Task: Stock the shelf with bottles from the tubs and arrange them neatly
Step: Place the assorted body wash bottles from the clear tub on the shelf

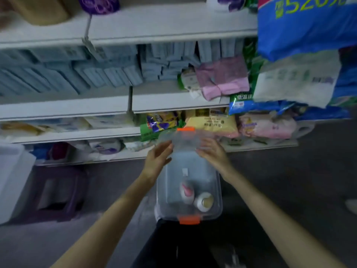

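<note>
A clear plastic tub [160, 192] with an orange latch [189, 219] stands on the floor in front of the shelf. Two bottles lie inside it: a white and pink bottle [186, 191] and a white bottle with a cream cap [204, 202]. The tub's clear lid [185, 141], with its own orange latch at the far end, is raised over the tub's far end. My left hand [157, 161] grips the lid's left edge and my right hand [212, 152] grips its right edge. The image is blurred.
White shelves [173, 101] hold blue packets, pink cloths [224, 78] and bags of goods. A large blue and white bag [301, 55] juts out at the right. A white bin [13, 180] and a purple crate [58, 194] stand on the floor at the left.
</note>
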Action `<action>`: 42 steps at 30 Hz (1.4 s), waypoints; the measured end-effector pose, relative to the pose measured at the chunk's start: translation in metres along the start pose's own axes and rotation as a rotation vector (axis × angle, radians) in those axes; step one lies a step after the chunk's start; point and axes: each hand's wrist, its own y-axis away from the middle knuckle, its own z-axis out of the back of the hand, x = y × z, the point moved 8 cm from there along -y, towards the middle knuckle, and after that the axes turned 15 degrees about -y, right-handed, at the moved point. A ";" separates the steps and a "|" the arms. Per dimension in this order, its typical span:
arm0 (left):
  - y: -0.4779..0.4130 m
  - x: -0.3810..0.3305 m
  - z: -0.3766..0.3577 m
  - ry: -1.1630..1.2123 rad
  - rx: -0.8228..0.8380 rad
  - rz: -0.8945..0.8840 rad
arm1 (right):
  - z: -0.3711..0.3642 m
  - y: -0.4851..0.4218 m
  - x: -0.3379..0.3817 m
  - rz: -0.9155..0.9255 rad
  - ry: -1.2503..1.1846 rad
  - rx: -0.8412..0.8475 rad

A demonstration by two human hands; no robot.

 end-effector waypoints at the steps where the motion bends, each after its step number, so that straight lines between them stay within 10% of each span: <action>1: 0.003 0.025 0.000 0.003 0.006 0.060 | 0.002 0.005 -0.025 -0.064 0.014 -0.003; 11: 0.014 0.209 -0.026 -0.035 0.049 0.366 | -0.001 0.030 -0.215 -0.324 0.095 -0.112; 20: -0.015 0.234 -0.006 -0.333 -0.094 0.026 | -0.006 0.006 -0.290 -0.312 0.252 -0.240; 42: -0.028 0.287 0.003 -0.052 -0.053 0.184 | -0.020 0.015 -0.294 -0.113 0.272 -0.344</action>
